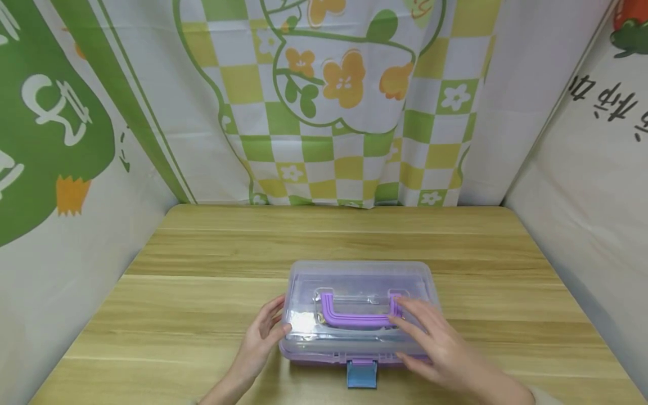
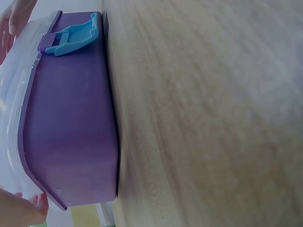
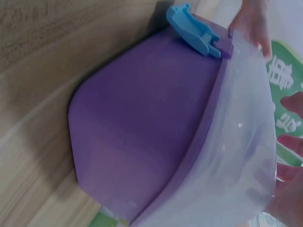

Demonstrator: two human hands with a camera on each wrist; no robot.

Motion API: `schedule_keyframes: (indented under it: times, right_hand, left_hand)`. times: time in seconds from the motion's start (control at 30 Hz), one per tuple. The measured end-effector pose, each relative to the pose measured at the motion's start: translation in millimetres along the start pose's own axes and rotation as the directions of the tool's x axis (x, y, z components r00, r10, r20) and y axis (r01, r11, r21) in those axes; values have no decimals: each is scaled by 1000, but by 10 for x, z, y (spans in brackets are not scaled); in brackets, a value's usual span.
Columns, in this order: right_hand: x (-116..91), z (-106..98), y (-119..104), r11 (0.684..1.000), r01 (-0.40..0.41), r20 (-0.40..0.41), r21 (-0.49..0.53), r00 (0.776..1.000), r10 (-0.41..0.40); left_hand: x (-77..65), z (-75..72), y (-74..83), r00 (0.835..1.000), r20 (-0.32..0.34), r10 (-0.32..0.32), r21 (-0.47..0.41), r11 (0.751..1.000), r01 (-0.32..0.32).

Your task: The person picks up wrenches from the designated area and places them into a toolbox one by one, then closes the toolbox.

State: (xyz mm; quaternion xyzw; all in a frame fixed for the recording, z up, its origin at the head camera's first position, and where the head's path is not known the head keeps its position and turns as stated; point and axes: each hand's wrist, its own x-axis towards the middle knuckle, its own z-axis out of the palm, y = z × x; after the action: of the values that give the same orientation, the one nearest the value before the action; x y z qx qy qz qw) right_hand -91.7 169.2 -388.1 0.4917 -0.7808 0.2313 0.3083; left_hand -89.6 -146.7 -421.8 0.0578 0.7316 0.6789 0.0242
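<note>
A plastic storage box with a purple base (image 2: 71,113) and a clear lid (image 1: 374,278) sits on the table, lid down. A purple carrying handle (image 1: 359,320) lies flat on top. At the front, the blue latch (image 1: 361,375) is swung outward, off the base. My left hand (image 1: 259,340) rests at the box's left end, thumb on the front corner of the lid and fingers along the side. Over the right part of the lid, my right hand (image 1: 437,344) has its fingers spread, fingertips right at the handle's right end. Contents blur behind the lid.
The wooden table (image 1: 202,315) extends on all sides of the box. A patterned curtain (image 1: 324,152) hangs at the table's far edge, and printed cloth walls (image 1: 572,185) close in the left and right sides.
</note>
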Motion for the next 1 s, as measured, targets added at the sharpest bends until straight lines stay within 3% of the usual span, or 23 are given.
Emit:
schedule_keyframes:
  times: [0.17, 0.37, 0.67, 1.0]
  right_hand:
    - [52, 111, -67, 987, 143, 14, -78, 990, -142]
    - [60, 223, -108, 934, 308, 56, -180, 951, -303]
    - [-57, 389, -142, 863, 433, 193, -262, 899, -392]
    - [-111, 507, -148, 825, 436, 251, -361, 897, -364]
  left_hand:
    - [8, 5, -23, 1000, -4, 4, -5, 1000, -4]
    - [15, 12, -27, 1000, -6, 2, -24, 1000, -2]
    - [5, 6, 1, 1000, -6, 28, 4, 1000, -28]
    - [3, 6, -11, 999, -11, 42, -12, 999, -42]
